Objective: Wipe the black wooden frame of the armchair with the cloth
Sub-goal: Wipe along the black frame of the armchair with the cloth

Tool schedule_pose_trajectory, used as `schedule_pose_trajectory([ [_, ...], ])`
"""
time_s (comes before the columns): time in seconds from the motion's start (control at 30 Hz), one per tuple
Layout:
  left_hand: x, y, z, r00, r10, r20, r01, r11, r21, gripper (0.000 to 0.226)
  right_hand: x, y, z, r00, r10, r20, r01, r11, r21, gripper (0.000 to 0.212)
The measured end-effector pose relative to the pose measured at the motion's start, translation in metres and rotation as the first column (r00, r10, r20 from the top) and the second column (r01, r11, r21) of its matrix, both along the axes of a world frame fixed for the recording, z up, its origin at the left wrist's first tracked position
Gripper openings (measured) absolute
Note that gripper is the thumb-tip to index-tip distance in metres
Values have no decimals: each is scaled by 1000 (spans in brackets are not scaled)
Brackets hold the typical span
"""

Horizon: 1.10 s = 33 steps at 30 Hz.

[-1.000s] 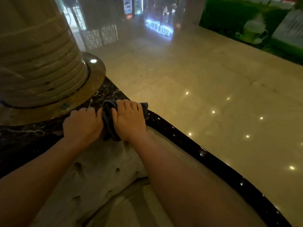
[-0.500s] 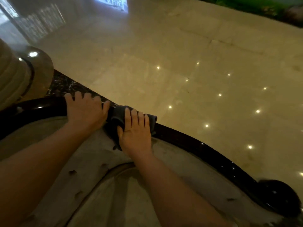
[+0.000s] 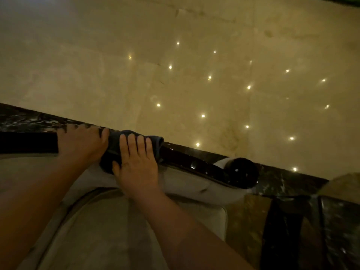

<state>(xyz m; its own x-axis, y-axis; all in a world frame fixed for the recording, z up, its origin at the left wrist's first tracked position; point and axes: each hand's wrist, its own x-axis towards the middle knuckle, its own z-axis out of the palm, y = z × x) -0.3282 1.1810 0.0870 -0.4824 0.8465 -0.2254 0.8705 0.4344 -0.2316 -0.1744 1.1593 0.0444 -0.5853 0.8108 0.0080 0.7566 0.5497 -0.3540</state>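
Note:
The armchair's glossy black wooden frame [image 3: 194,162] curves across the middle of the view and ends in a rounded knob [image 3: 243,172] at the right. A dark grey cloth [image 3: 115,145] is draped over the rail. My right hand [image 3: 136,162] lies flat on the cloth, fingers over the rail, pressing it against the wood. Just to its left, my left hand [image 3: 81,143] grips the bare rail, fingers curled over the far side. The cloth's lower part is hidden under my right palm.
Beige tufted upholstery [image 3: 116,230] fills the foreground below the rail. Beyond the frame lies a dark marble border strip [image 3: 29,119], then polished cream floor [image 3: 194,55] reflecting ceiling lights. A dark marble floor band [image 3: 292,230] lies at lower right.
Both hands and the cloth have slid rightward along the rail, away from the column base. My view has swung right and down, so the frame's end knob shows more fully.

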Motion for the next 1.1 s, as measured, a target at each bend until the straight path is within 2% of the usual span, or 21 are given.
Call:
schedule_pose_trajectory([
  [0.3, 92, 21, -15, 944, -273, 186, 242, 954, 176, 61, 107, -3, -6, 979, -201, -30, 200, 980, -23, 72],
  [0.5, 146, 26, -18, 918, -336, 210, 313, 940, 139, 67, 177, -8, -27, 954, -298, 27, 298, 955, -4, 75],
  [0.63, 157, 28, -22, 921, -328, 208, 307, 943, 127, 70, 235, -14, -43, 931, -351, 102, 358, 933, -50, 81],
  [0.8, 189, 36, -20, 919, -329, 215, 310, 943, 120, 71, 270, -34, -54, 936, -295, 192, 316, 945, -90, 90],
  [0.97, 215, 44, -31, 969, -138, 203, 114, 985, 126, 77, 299, -41, -56, 933, -262, 246, 296, 949, -110, 86],
  [1.1, 219, 47, -39, 987, -54, 148, 24, 981, 194, 75, 298, -27, -47, 913, -372, 166, 395, 909, -135, 83],
])
